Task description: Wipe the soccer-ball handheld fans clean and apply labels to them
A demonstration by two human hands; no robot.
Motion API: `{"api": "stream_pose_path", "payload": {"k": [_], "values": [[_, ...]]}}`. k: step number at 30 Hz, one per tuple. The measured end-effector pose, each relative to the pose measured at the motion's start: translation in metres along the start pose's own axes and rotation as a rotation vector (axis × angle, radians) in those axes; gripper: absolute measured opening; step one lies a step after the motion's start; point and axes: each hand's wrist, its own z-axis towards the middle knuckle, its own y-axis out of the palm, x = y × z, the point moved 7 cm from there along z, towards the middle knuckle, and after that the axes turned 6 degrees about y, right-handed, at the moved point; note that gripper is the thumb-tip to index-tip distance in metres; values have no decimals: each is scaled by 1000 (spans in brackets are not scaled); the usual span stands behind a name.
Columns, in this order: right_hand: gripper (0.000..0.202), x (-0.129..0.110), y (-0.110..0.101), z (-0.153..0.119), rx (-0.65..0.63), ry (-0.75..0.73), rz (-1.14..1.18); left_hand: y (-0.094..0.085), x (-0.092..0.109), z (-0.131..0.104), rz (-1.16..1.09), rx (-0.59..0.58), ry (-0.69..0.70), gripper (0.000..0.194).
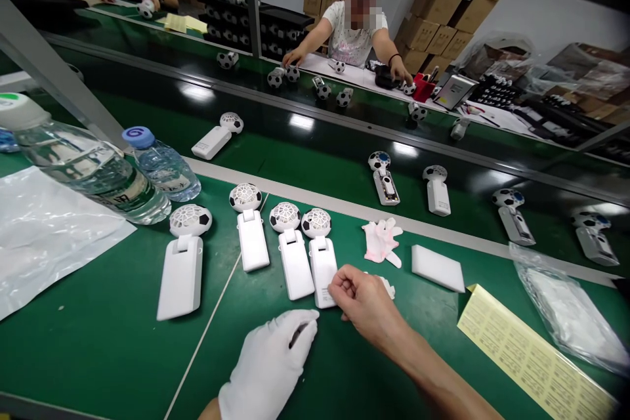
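Note:
Several white handheld fans with football-patterned heads lie in a row on the green table; the rightmost fan [321,256] is nearest my hands. My bare right hand [364,302] has its fingers pinched together at the lower end of that fan's handle, touching it. My left hand [270,361], in a white glove, rests flat on the table just below the fans with something small and dark under its fingers. Other fans [183,262] [250,226] [291,246] lie to the left.
A yellow label sheet [531,357], a white pad [438,267], a spare glove [381,241] and a plastic bag [571,302] lie right. Two water bottles [93,174] and plastic film [44,230] lie left. Fans ride the belt [315,157]; people work across it.

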Motion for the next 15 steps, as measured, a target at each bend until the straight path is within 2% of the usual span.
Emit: {"api": "stream_pose_path", "payload": {"k": [15], "values": [[15, 1, 2, 0, 19, -32, -42, 1, -2, -2, 13, 1, 0, 28]]}}
